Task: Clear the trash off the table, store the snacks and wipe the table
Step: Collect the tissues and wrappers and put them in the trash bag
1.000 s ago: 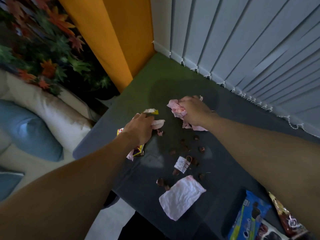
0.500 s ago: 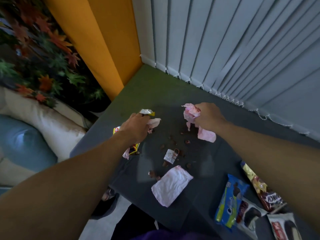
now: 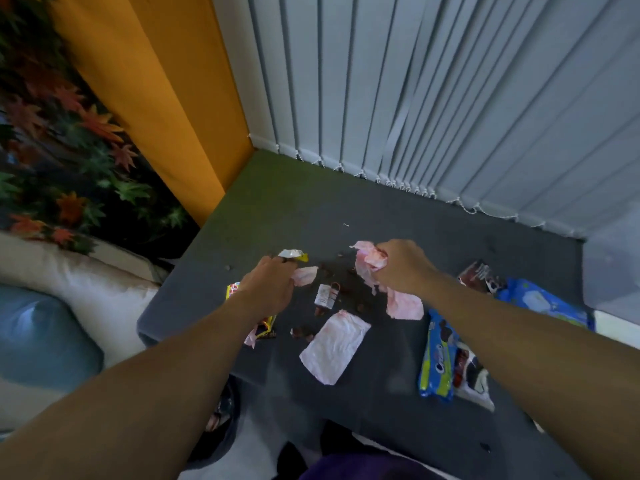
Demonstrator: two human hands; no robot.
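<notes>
On the dark table (image 3: 398,216), right hand (image 3: 403,268) closed around a crumpled pink tissue (image 3: 372,259), its tail hanging down to the tabletop. Left hand (image 3: 273,285) curled over a yellow wrapper (image 3: 294,254) and a pink scrap (image 3: 306,275), both sticking out past the fingertips. Flat pink tissue (image 3: 334,348) near the front edge, between both arms, untouched. Snack packets (image 3: 438,358) under the right forearm.
</notes>
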